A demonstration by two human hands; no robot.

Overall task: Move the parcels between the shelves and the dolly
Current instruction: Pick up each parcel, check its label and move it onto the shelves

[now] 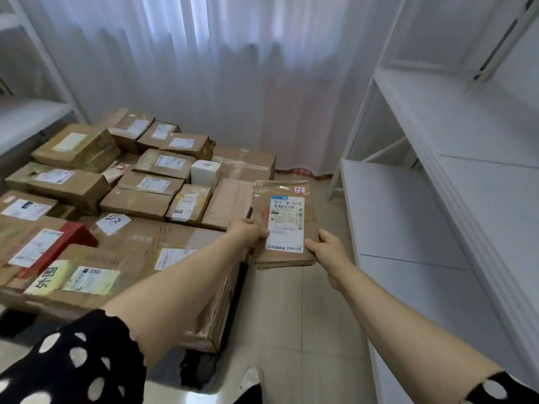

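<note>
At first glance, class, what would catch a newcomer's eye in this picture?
The left hand and right hand grip a flat brown parcel with a white label, mid-frame. Stacked cardboard parcels crowd the left; white shelves stand at right.

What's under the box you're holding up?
Below the parcel, held by the left hand and right hand, is tiled floor, with the pile at its left. Its underside and whatever lies right beneath are covered.

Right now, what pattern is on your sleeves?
The sleeves are black with white polka dots, clearest at the bottom left of the head view.
</note>
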